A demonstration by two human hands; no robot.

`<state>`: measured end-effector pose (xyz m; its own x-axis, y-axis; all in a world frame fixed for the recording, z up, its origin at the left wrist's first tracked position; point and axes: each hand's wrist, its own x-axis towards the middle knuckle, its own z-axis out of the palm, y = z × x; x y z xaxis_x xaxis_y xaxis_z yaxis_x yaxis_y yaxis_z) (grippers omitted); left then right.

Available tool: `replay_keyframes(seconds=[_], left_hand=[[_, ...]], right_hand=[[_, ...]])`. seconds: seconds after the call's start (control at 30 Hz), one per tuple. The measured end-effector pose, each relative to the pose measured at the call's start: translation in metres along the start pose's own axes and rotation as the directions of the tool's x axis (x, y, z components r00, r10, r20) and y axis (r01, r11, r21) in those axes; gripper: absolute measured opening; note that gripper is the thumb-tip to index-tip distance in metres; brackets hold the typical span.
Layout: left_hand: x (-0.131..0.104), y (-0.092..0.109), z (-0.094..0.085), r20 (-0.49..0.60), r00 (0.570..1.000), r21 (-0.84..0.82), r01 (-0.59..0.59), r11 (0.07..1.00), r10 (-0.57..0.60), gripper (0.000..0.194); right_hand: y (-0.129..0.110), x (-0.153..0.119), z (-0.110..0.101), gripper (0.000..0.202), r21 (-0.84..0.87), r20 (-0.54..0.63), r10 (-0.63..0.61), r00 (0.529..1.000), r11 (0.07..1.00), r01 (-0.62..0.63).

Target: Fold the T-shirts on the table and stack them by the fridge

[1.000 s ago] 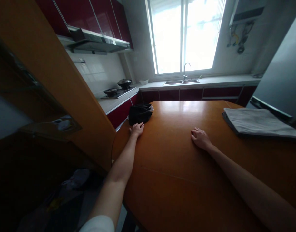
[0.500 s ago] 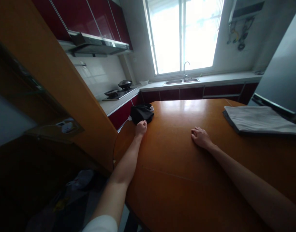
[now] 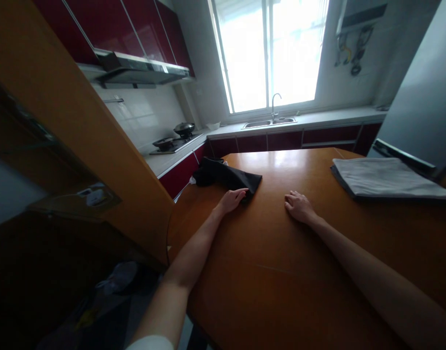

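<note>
My left hand pinches the near corner of a black cloth, perhaps a garment; its exact kind does not show. The cloth stretches from a bunched heap at the table's left edge toward the middle, and a bit of white fabric peeks out at its left. My right hand rests on the wooden table, fingers loosely spread with nothing in them. A gap of bare wood lies between it and the cloth.
Folded grey and dark cloths lie stacked on the table's right side. Beyond the table run a counter with a sink and a stove holding pans. A wooden cabinet stands close at left, a refrigerator at right.
My left hand has moved right and slightly nearer, drawing part of the black cloth out of its heap across the table. My right hand stays in place on the table. The view has shifted slightly.
</note>
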<state>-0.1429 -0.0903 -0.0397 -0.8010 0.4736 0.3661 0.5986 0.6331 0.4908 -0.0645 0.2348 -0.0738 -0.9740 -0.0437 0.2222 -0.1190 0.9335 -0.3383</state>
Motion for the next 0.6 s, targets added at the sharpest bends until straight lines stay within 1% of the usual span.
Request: replay_keyframes(seconds=[0.03,0.1,0.17,0.2,0.27,0.33,0.37,0.43,0.5,0.57,0.6], left_hand=[[0.001,-0.001,0.001,-0.005,1.0,-0.011,-0.022,1.0,0.022,0.045],[0.002,-0.007,0.003,-0.075,0.996,0.031,-0.046,0.998,0.048,0.046],[0.004,-0.015,0.003,-0.139,0.99,0.11,-0.016,0.994,0.031,0.048],[0.005,-0.02,0.003,-0.131,0.991,0.142,0.018,0.99,0.001,0.049],[0.005,-0.028,0.002,-0.055,0.995,0.186,0.09,0.978,-0.081,0.046],[0.004,-0.032,0.002,0.029,0.991,0.203,0.123,0.971,-0.131,0.045],[0.003,-0.033,0.002,0.056,0.989,0.202,0.121,0.972,-0.135,0.045],[0.003,-0.029,0.002,0.075,0.992,0.193,0.087,0.977,-0.103,0.046],[0.003,-0.021,0.004,0.084,0.996,0.186,0.022,0.982,-0.038,0.045],[0.004,-0.006,0.01,0.099,0.993,0.16,-0.072,0.985,0.057,0.044],[0.004,0.003,0.015,0.121,0.985,0.128,-0.135,0.983,0.12,0.043]], right_hand=[[-0.001,0.0,-0.001,0.04,0.0,0.001,0.005,1.0,1.0,-0.005],[-0.002,-0.001,-0.002,0.04,0.002,0.003,0.013,1.0,1.0,-0.013],[-0.004,-0.002,-0.004,0.04,0.006,0.005,0.019,1.0,1.0,-0.019],[-0.004,-0.002,-0.005,0.04,0.009,0.006,0.02,1.0,1.0,-0.021],[-0.005,-0.003,-0.006,0.04,0.012,0.004,0.02,1.0,1.0,-0.02],[-0.004,-0.002,-0.005,0.039,0.018,-0.001,0.014,1.0,1.0,-0.014],[-0.004,-0.002,-0.004,0.038,0.022,-0.004,0.011,1.0,1.0,-0.011],[-0.003,-0.001,-0.002,0.037,0.037,-0.017,0.01,1.0,0.999,-0.01],[-0.003,0.0,0.001,0.037,0.067,-0.05,0.016,0.999,0.998,-0.013],[-0.004,-0.001,0.001,0.038,0.11,-0.117,0.005,0.993,0.994,0.008],[-0.005,-0.001,0.001,0.038,0.134,-0.162,-0.02,0.987,0.99,0.042]])
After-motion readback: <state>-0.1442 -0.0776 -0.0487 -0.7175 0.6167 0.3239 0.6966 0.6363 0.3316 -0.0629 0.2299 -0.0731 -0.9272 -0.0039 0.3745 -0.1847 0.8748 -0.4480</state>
